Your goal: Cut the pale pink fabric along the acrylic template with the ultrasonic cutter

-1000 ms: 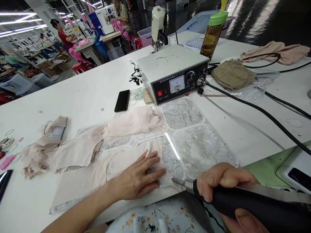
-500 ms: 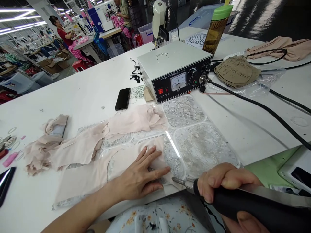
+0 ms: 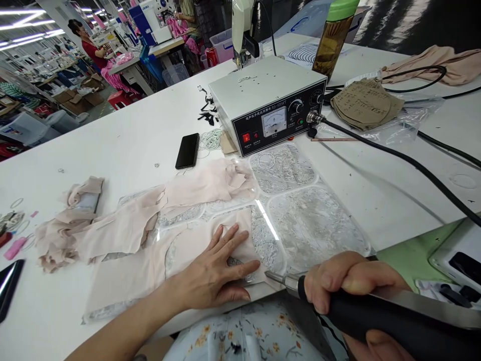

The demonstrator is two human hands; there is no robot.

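My left hand (image 3: 216, 273) lies flat with spread fingers on a pale pink fabric piece (image 3: 191, 250), which rests on a grey marbled mat (image 3: 315, 225) with rounded panels. In my right hand (image 3: 349, 281) is a black-handled ultrasonic cutter (image 3: 398, 318), its fingers wrapped round the grip. The cutter's metal tip points left and is at the fabric's lower right corner, close to my left index finger and thumb. Whether the tip touches the fabric, I cannot tell. More pink fabric (image 3: 210, 183) lies along the mat's upper part and in a crumpled pile (image 3: 63, 235) at the left.
A generator box (image 3: 276, 103) with a dial stands behind the mat, its black cable (image 3: 398, 153) running right. Around it are a phone (image 3: 187, 151), a green-lidded bottle (image 3: 334, 40) and brown card templates (image 3: 366, 105). The table's front edge borders my lap. People work at machines far left.
The view has shifted slightly, so the background sits a little higher and further left. Both hands, the cutter and the fabric keep nearly the same places relative to each other.
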